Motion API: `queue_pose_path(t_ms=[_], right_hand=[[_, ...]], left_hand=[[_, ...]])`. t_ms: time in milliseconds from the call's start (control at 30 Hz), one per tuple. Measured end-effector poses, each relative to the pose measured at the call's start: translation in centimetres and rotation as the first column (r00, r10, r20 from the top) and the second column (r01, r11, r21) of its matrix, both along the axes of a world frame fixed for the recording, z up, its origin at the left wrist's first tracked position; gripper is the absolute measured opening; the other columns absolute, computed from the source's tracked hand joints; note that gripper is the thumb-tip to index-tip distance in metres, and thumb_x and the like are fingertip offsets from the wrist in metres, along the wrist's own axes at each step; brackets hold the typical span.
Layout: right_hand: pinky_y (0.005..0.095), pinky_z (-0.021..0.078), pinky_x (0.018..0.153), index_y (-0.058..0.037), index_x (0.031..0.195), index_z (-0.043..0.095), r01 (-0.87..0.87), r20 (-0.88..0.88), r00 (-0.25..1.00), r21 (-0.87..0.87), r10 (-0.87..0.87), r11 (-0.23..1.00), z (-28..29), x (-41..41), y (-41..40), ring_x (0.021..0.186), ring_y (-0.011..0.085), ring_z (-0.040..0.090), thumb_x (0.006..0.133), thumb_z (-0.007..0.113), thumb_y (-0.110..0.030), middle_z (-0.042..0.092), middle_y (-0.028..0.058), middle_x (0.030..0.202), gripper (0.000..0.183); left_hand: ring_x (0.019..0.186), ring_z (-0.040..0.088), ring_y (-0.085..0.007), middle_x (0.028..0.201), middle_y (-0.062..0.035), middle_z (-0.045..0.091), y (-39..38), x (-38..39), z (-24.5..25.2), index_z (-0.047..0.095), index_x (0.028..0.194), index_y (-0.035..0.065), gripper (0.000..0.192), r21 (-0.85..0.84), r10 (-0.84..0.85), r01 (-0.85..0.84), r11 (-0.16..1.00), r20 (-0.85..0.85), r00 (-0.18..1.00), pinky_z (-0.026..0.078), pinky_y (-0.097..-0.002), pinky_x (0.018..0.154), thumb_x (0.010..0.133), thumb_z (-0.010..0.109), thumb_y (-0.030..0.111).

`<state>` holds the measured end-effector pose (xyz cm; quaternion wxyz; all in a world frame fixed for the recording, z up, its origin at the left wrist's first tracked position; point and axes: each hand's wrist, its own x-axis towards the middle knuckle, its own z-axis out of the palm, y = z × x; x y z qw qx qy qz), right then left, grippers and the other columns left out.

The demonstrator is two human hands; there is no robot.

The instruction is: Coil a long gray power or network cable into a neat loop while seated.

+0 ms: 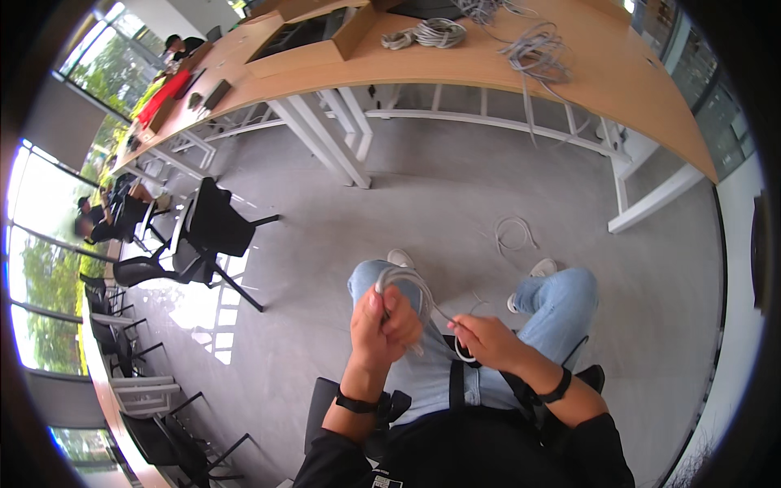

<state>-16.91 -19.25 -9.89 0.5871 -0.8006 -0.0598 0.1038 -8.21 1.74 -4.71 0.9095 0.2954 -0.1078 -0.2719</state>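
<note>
My left hand (pixel 387 323) is closed around a coiled grey cable (pixel 406 274), whose loops rise above the fist and hang down beside it. Over my right thigh, my right hand (pixel 485 341) pinches a strand of cable that runs across from the coil; a short loop dangles under the fingers. Both hands are above my lap, a little apart. On the floor past my feet lies a loose loop of grey cable (pixel 514 235). Bundled cables (pixel 439 33) and a tangled heap of grey cable (pixel 537 55) rest on the wooden table, some strands hanging over its edge.
The wooden table (pixel 610 79) with white metal legs (pixel 656 198) spans the far side. An open cardboard box (pixel 299 64) stands on it. Black office chairs (pixel 213 226) are at the left, where people (pixel 104 219) sit by the windows. A wall runs along the right.
</note>
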Motion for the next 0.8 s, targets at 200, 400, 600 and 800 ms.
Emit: queue_pose_path(t_ms=[200, 400, 600, 800], right_hand=[[0.0373, 0.052, 0.065, 0.0014, 0.114, 0.06, -0.018, -0.106, 0.994, 0.106, 0.029, 0.994, 0.8, -4.1, 2.2, 0.071, 0.0314, 0.069, 0.097, 0.06, -0.012, 0.068, 0.0168, 0.08, 0.022], [0.0407, 0.0513, 0.057, 0.0023, 0.118, 0.057, -0.167, 0.122, 0.978, -0.018, 0.168, 0.986, 3.6, -4.3, 3.5, 0.065, 0.0375, 0.066, 0.095, 0.064, -0.013, 0.065, 0.0182, 0.072, 0.029], [0.0425, 0.0503, 0.056, 0.0017, 0.112, 0.058, -0.109, 0.19, 0.975, -0.034, 0.113, 0.993, 5.1, -3.1, 2.9, 0.065, 0.0388, 0.066, 0.097, 0.062, -0.014, 0.064, 0.0196, 0.07, 0.022], [0.0296, 0.0404, 0.051, -0.0005, 0.095, 0.065, 0.041, 0.196, 0.979, 0.071, -0.054, 0.997, 5.5, -1.0, -1.6, 0.051, 0.0152, 0.049, 0.099, 0.065, -0.019, 0.054, 0.0084, 0.06, 0.019]], left_hand=[[0.047, 0.029, -0.0067, 0.063, 0.0009, 0.043, 1.6, 2.7, -0.1, 0.048, 0.096, 0.0119, 0.029, 0.203, 0.29, -0.301, 0.932, 0.082, 0.954, 0.025, -0.0248, 0.045, 0.109, 0.039, 0.037], [0.052, 0.047, -0.0125, 0.077, -0.0112, 0.063, 0.5, 2.0, -1.9, 0.047, 0.096, 0.0079, 0.027, 0.462, 0.307, -0.498, 0.734, 0.428, 0.85, 0.037, -0.0259, 0.048, 0.11, 0.038, 0.03], [0.076, 0.07, -0.0306, 0.094, -0.0158, 0.072, -1.2, 0.3, -2.8, 0.05, 0.09, -0.0002, 0.021, 0.644, -0.223, -0.626, 0.44, 0.753, 0.619, 0.055, -0.0402, 0.065, 0.105, 0.05, 0.014], [0.074, 0.068, -0.038, 0.092, -0.0161, 0.072, -1.0, -0.9, -2.3, 0.053, 0.091, -0.0006, 0.012, 0.737, -0.658, -0.525, 0.426, 0.651, 0.379, 0.054, -0.0453, 0.064, 0.097, 0.059, 0.008]])
